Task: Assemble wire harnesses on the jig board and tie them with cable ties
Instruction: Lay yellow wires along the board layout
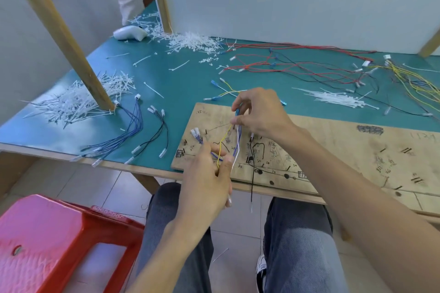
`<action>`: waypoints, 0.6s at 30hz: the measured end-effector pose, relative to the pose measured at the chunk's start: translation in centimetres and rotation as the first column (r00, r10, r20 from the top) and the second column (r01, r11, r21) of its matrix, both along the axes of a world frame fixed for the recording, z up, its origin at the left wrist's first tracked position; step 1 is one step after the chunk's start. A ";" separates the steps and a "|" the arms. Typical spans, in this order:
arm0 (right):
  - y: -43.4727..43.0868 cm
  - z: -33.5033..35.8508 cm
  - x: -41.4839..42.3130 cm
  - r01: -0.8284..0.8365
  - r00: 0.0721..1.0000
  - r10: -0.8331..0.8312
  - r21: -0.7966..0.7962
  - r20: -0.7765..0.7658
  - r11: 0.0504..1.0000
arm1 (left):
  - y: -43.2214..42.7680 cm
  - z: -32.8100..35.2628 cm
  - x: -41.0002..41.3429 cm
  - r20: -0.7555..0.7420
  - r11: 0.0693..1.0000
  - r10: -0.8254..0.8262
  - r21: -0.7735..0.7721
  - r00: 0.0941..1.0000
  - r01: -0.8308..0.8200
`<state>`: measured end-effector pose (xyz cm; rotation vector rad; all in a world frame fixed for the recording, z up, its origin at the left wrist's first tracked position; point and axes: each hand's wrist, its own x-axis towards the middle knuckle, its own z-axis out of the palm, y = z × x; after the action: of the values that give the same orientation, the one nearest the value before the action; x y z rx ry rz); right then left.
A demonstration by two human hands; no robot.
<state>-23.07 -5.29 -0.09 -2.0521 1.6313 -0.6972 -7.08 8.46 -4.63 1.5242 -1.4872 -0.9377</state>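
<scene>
Left hand (207,173) and right hand (259,114) are both pinching a thin yellow, white and blue wire bundle (238,143), holding it over the left end of the wooden jig board (333,135). The board is lying on a green table (178,74) that is carrying heaps of white cable ties (78,100); a white wall is standing behind. Handwritten 50 and 70 are showing on the board.

Wires (238,141) go from L hand (206,179) up to R hand (262,114), over jig board (333,147) left end. Board's on table (181,83). Tie pile (71,102) left of grip, more ties (338,98) behind-right. Stool (47,233) below-left.
</scene>
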 end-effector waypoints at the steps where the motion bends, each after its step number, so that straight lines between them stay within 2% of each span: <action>1: -0.1 -0.2 0.0 0.004 1.000 -0.004 -0.003 -0.008 1.000 | 0.0 -0.2 0.0 0.025 1.000 -0.003 -0.002 1.000 0.003; 7: -0.5 -1.2 -0.1 0.012 1.000 -0.012 -0.021 0.010 1.000 | 0.3 -1.2 0.6 0.087 0.999 0.003 -0.050 0.996 0.001; 10: -0.2 -1.6 0.1 -0.044 0.999 0.044 -0.058 -0.013 0.997 | 0.6 -1.6 1.1 0.217 0.991 -0.024 -0.123 0.976 0.052; 12: 0.0 -1.9 0.1 -0.074 0.996 0.069 -0.081 -0.057 0.994 | 0.9 -1.6 1.3 0.267 0.986 -0.042 -0.145 0.963 0.083; 15: 0.2 -2.0 -0.1 -0.101 0.987 0.089 -0.085 -0.133 0.991 | 1.2 -1.5 1.6 0.217 0.987 -0.106 -0.092 0.970 0.128; 18: 1.2 -1.6 -0.2 -0.161 0.952 0.138 -0.066 -0.273 0.985 | 1.1 -1.1 1.8 0.218 0.982 -0.167 -0.052 0.962 0.182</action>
<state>-23.29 -4.06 -1.68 -2.3915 1.5853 -0.4611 -5.23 9.60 -5.74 1.4963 -1.8139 -0.8301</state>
